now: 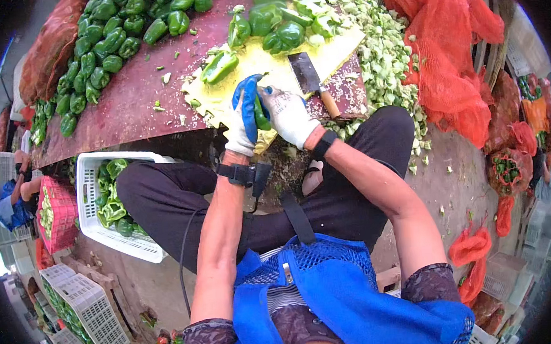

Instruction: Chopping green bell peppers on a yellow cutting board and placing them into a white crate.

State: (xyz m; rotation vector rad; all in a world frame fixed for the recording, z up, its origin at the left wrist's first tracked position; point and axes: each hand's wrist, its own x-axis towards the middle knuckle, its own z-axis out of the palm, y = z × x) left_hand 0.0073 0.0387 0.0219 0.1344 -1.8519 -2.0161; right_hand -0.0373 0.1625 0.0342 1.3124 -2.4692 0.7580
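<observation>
My left hand [246, 114], in a blue and white work glove, grips a piece of green bell pepper [261, 113]. Close against it is my right hand [283, 110], gloved alike, with its fingertips at the pepper; whether they pinch it is hidden. Both hands are over the near part of a yellow mat [269, 70]. A cleaver [305, 73] with a wooden handle lies just beyond my right hand. One cut green pepper [220, 67] rests at the mat's left, and whole peppers [284, 36] sit at its far side.
A large heap of green peppers [111, 40] covers the far left of the red board [171, 98]. Pale pepper scraps [381, 47] pile up at the right, beside red mesh sacks [442, 43]. A white crate [119, 243] of peppers stands by my left knee. Another person [10, 202] sits far left.
</observation>
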